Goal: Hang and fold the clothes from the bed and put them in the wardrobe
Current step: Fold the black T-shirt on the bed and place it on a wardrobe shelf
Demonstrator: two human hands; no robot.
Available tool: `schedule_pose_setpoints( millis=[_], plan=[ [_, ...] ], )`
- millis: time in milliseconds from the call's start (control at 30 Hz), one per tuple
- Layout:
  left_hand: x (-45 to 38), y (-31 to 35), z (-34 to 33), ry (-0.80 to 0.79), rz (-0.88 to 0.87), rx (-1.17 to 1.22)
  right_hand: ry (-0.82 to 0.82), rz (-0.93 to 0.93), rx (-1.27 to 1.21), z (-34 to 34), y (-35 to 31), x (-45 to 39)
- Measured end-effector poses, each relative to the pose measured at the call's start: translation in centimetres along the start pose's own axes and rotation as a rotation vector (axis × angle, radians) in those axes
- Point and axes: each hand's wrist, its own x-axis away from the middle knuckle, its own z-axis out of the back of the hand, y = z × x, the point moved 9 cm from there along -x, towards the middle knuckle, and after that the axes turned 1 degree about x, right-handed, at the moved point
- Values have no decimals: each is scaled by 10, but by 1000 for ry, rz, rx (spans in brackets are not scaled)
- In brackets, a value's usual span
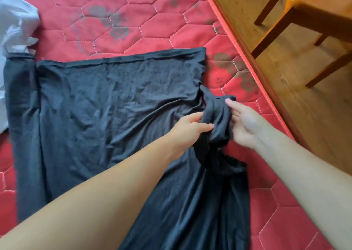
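Currently early stage: black garment [106, 105] spread flat on red quilted mattress [144, 30], frame centre, folding barely begun. Left hand [187, 129] and right hand [245, 126] both pinching bunched sleeve [217, 116]. White garment [17, 25], upper left, untouched. Wardrobe not visible.

We are working with a single view, the head camera, which is looking forward and steeply down from above the bed [133, 27]. It is sitting close to the work: both forearms are entering from the bottom edge, the left hand [187, 127] and the right hand [242, 125] are meeting just right of centre, and the dark garment [99, 105] is filling most of the frame. The wide-angle lens is bending straight lines (note the mattress edge running diagonally at upper right). Beyond that edge we are seeing wooden floor [297, 105] and chair legs [274, 9]. No second view is sharing the scene.
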Motion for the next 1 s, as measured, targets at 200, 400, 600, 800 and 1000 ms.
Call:
schedule_pose_setpoints(
  millis=[200, 400, 600, 800, 1000],
  plan=[
    [3, 1, 33, 254, -95, 18, 245, 352, 194, 6, -51, 22],
    [1, 26, 59, 375, -156, 185, -369, 533, 368, -128, -107, 69],
    [23, -1, 132, 547, 70, 243, -438, 273, 351, -148, -75, 41],
    [24, -21, 132, 413, 129, 226, 158, 334, 1412, -10, -8, 7],
    [17, -44, 57, 152, 228, -185, 151, 262, 1172, 28, 35, 13]
  ],
)
